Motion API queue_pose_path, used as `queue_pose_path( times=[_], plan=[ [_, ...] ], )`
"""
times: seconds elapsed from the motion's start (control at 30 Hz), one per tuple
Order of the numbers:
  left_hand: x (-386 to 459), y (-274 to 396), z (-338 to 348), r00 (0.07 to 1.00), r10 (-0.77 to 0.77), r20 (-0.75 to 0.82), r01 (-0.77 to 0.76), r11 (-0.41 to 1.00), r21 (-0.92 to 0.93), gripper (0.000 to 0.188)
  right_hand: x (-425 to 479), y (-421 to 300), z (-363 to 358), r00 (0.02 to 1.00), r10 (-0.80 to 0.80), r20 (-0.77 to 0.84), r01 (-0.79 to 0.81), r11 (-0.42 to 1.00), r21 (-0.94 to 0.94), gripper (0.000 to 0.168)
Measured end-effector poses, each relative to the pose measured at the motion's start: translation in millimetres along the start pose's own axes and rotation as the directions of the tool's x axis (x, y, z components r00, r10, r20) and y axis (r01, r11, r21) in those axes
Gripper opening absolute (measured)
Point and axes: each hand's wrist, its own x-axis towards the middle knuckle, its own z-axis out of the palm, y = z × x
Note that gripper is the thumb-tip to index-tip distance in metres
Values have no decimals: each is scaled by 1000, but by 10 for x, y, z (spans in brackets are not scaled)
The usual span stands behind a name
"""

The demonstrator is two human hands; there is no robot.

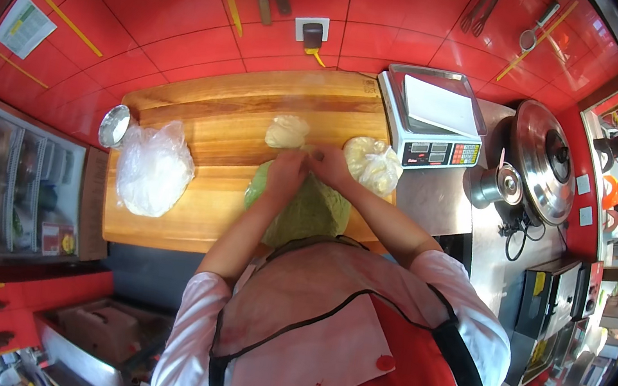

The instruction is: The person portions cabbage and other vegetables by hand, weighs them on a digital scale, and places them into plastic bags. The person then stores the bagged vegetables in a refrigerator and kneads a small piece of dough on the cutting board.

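Observation:
A large pale-green mass [306, 213], which looks like dough in a clear plastic bag, lies at the front edge of the wooden board, close against my apron. At its far end my left hand [288, 169] and my right hand [330, 163] meet, their fingers pinched together on what appears to be the bag's gathered neck. The fingertips are partly hidden. Just beyond them sits a bare lump of cream-coloured dough [286, 132]. To the right of my right hand is a knotted clear bag of pale yellow dough [372, 165].
On the wooden board [216, 180], a plastic bag of white contents [155, 171] lies left beside a round metal container [114, 126]. A digital scale [443, 123] stands back right, near a lidded metal pot [544, 161] and a small metal canister [496, 187]. Red tiles rise behind.

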Motion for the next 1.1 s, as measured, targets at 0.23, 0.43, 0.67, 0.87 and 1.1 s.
queue_pose_path(
  times=[0.23,0.43,0.67,0.87,1.1],
  plan=[
    [35,-175,108,977,-171,126,188,972,-140,20,6,81,26,996,-85,23,83,994,68,28],
    [32,-157,51,993,-77,92,83,994,-70,18,-36,-154,-191,949,169,268,-237,940,245,30],
    [92,-38,74,975,110,195,-124,991,60,14,49,-144,-275,874,283,396,-334,940,66,23],
    [86,-52,77,973,189,129,-198,978,61,17,27,-221,-214,891,325,316,-367,926,83,39],
    [-23,51,171,992,113,50,-117,990,84,11,-121,-228,-270,875,325,358,-436,852,291,34]
  ],
)
